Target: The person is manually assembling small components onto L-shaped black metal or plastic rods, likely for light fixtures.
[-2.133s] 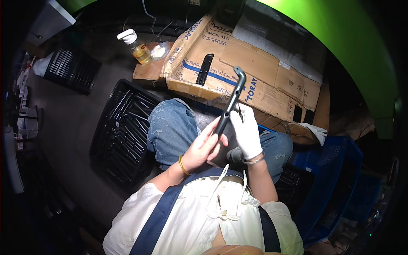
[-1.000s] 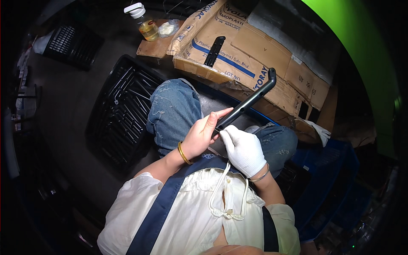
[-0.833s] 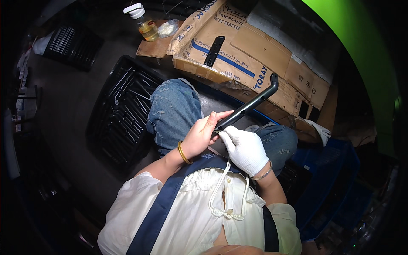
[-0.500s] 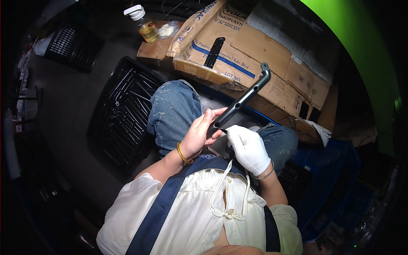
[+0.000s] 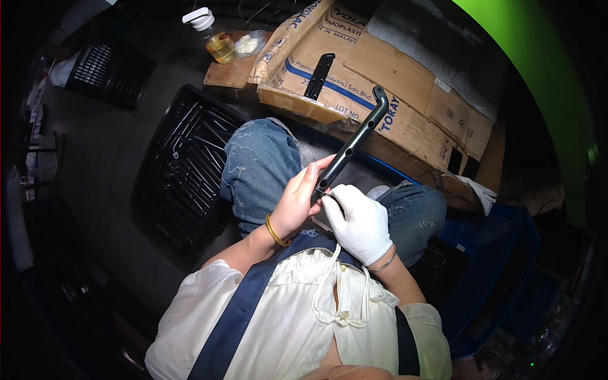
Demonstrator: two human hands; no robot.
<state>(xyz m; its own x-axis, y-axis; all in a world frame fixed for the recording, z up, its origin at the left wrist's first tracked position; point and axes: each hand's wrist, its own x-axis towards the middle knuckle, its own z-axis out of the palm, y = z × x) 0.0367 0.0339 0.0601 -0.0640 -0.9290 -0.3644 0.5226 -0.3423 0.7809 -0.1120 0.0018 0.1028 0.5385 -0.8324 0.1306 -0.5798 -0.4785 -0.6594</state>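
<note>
My bare left hand (image 5: 296, 199) is closed around the lower end of a black tubular part (image 5: 349, 151). The part slants up to the right, has several round holes along its side and ends in a bent tip with an eyelet. My right hand (image 5: 358, 225), in a white knitted glove, is closed at that same lower end. A thin dark tool (image 5: 326, 195) shows at its fingertips, against the part's lowest hole; the glove hides most of it.
A flattened cardboard box (image 5: 399, 79) lies ahead, with another black part (image 5: 319, 76) on it. To the left stands a black crate (image 5: 158, 149) full of similar dark parts. A bottle of yellow liquid (image 5: 218, 44) and a plastic bag (image 5: 250, 43) sit on a board. Blue crates (image 5: 487, 253) are at right.
The black part's far end has swung left and a little upward. My right hand has shifted slightly left, with its fingertips closer to the part. My left hand keeps its hold.
</note>
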